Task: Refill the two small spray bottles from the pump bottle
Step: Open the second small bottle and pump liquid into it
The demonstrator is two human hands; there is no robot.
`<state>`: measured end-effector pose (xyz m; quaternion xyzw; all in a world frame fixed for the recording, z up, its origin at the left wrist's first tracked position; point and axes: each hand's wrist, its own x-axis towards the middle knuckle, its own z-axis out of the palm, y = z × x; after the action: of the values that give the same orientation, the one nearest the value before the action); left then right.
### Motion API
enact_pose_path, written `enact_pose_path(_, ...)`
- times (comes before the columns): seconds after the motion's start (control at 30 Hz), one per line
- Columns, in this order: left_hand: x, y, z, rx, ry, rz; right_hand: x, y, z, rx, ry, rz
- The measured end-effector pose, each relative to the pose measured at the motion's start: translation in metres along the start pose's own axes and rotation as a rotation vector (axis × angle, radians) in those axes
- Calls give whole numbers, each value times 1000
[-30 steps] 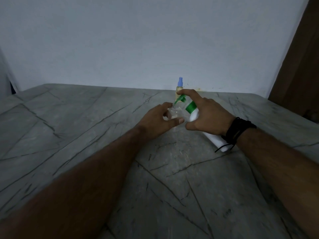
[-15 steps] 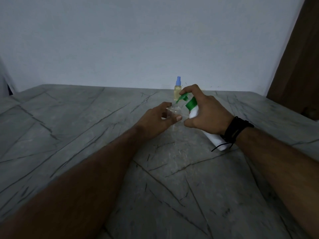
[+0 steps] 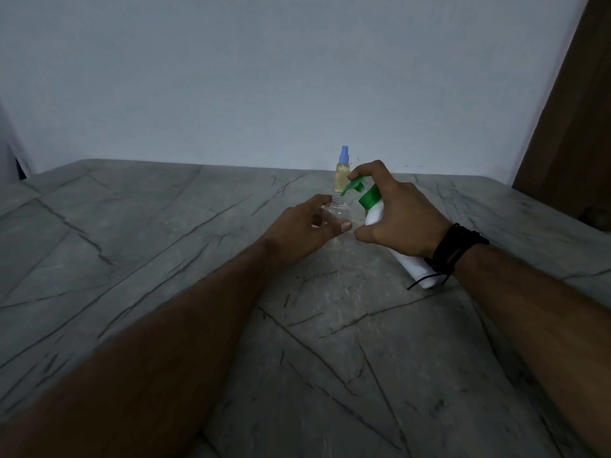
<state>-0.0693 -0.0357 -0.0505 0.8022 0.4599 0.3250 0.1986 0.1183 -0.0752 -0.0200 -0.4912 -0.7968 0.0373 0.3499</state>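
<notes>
Both forearms enter from the near edge of the grey veined stone tabletop point(image 3: 165, 259), cut off by the bottom of the frame. Dim light; fine detail is hard to read.

Toward the middle of the tabletop, the left hand point(image 3: 299, 231) curls around a small clear spray bottle point(image 3: 337, 213), thumb across its front; cap off, threaded neck bare. The hand hides the bottle's left side and base, and I cannot tell whether there is liquid inside.

Just to the right, the right hand point(image 3: 401, 216) grips a white pump bottle point(image 3: 375, 214) tilted toward the clear bottle, index finger on the green pump head point(image 3: 355, 186), whose spout tip sits right at the open neck. The palm and a black corded wristband point(image 3: 458, 247) cover the bottle's middle; its white lower end shows beyond the wrist.

Near the far edge, partly behind the pump head, stands a second small spray bottle point(image 3: 341, 178), upright, yellowish liquid, blue cap.

Behind: pale wall point(image 3: 264, 77); brown wooden panel point(image 3: 572, 127) at the far right, cut off.
</notes>
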Motion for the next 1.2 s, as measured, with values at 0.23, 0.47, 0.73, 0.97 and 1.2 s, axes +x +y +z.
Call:
enact_pose_path(0.23, -1, 0, 1, -13, 15, -1, 0, 0, 0, -2, 7, -15)
enact_pose_path(0.47, -1, 1, 0, -16, 7, -8, 0, 0, 1, -10, 16, -21)
enact_pose_path(0.73, -1, 1, 0, -5, -1, -15, 0, 1, 1, 4, 21, -9)
enact_pose_path(0.97, 0, -1, 1, -7, -8, -16, 0, -1, 0, -17, 20, -14)
enact_pose_path(1.2, 0, -2, 1, -9, 14, -8, 0, 2, 3, -22, 18, -17)
